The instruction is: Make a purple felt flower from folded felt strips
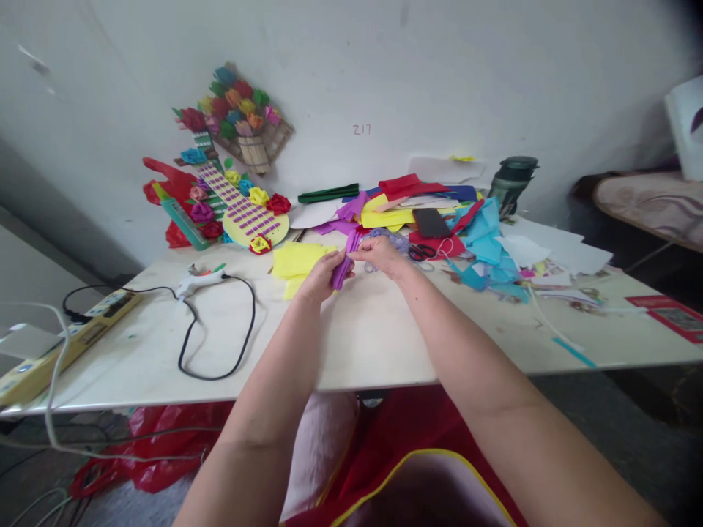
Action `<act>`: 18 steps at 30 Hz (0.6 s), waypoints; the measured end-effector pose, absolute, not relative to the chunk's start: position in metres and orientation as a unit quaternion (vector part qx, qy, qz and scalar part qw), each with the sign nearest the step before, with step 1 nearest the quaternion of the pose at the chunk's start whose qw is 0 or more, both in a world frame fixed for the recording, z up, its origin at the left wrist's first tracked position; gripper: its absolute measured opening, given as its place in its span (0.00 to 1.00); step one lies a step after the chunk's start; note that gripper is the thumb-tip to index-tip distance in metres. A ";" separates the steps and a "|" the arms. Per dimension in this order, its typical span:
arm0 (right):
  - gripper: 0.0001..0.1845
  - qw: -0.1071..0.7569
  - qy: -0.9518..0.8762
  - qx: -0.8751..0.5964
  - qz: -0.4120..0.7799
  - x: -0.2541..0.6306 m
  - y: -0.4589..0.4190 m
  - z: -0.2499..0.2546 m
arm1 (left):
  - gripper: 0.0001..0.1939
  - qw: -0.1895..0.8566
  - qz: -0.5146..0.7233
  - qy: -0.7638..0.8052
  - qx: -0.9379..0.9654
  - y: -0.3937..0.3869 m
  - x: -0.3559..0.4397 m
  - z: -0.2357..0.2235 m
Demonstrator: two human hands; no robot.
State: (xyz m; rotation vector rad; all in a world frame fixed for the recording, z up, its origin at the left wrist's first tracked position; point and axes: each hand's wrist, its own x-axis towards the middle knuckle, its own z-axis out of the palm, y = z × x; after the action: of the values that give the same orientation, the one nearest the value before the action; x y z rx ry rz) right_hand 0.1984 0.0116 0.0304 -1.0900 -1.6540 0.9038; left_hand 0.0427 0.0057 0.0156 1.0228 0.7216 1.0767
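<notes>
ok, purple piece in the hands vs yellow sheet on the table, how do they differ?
Shape: the purple piece is gathered into a narrow strip; the yellow sheet is spread wider.
Pose: the purple piece is gripped in the left hand, right hand fingertips at it; the yellow sheet lies on the table.
Shared: both look thin, paper-like and single-coloured.

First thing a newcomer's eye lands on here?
Probably the bright flower bouquet against the wall, back left, with the flower-trimmed guitar-shaped craft below it in view. Next, the heap of coloured sheets along the back of the table. Near the centre, a purple strip is held by the left grip and right grip.
</notes>
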 end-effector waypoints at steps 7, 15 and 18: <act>0.21 0.471 -0.680 -0.443 0.347 0.196 0.012 0.029 | 0.09 0.661 0.499 0.318 0.461 0.008 0.045 0.010; 0.09 0.492 -0.668 -0.422 0.366 0.191 0.006 0.032 | 0.09 0.671 0.556 0.293 0.394 0.012 0.050 0.007; 0.08 0.473 -0.706 -0.433 0.302 0.189 0.012 0.026 | 0.09 0.667 0.568 0.309 0.370 0.012 0.051 0.007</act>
State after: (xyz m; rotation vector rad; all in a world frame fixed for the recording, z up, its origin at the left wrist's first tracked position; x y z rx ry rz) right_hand 0.1885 0.0123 0.0263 -1.0591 -1.7277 0.7394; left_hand 0.0510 0.0124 0.0065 0.8344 0.6976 1.2824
